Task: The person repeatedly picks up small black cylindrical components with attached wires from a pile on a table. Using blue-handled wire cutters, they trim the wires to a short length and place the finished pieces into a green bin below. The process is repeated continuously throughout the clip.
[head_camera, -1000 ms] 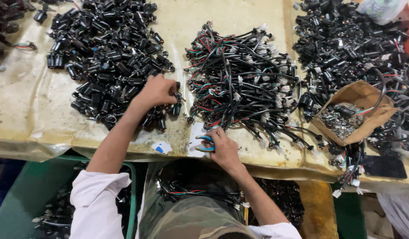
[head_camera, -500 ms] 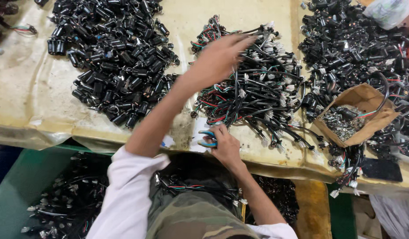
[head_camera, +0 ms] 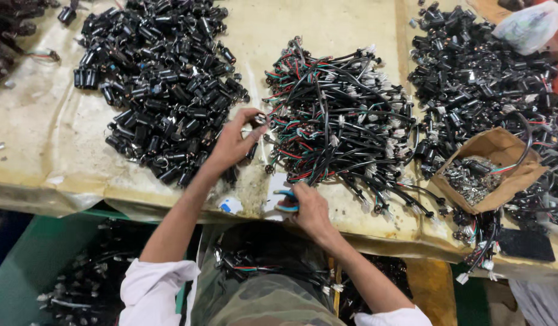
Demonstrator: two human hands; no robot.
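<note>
The worktable (head_camera: pixel 43 151) is covered with a yellowish, stained sheet, and several heaps lie on it. On the far left side there is a big heap of short black cylinder parts (head_camera: pixel 158 84). In the middle lies a tangled bundle of black cables with red and green wires (head_camera: pixel 339 121). On the right is another heap of black parts with wires (head_camera: pixel 478 78), and before it stands an open brown cardboard box (head_camera: pixel 496 166) with small metal pieces inside. A clear plastic bag (head_camera: pixel 529 24) lies in the far right corner. Under the table edge, on the left, there is a green crate (head_camera: pixel 43 259) with more black parts in it. The left hand (head_camera: pixel 234 142) is between the heap of cylinder parts and the cable bundle, and the two heaps stand close on both sides of it. Its fingers are closed together around a small black part with a metal end (head_camera: pixel 258 119), which is at the fingertips, just beside the left edge of the cable bundle. The right hand (head_camera: pixel 312 208) rests near the front edge of the table, below the cable bundle. It is closed on a small tool with blue handles (head_camera: pixel 285 202), which comes out from the left side of the hand and lies over a white paper piece (head_camera: pixel 278 188). A small white and blue scrap (head_camera: pixel 230 205) lies just left of this tool, near the left forearm.
</note>
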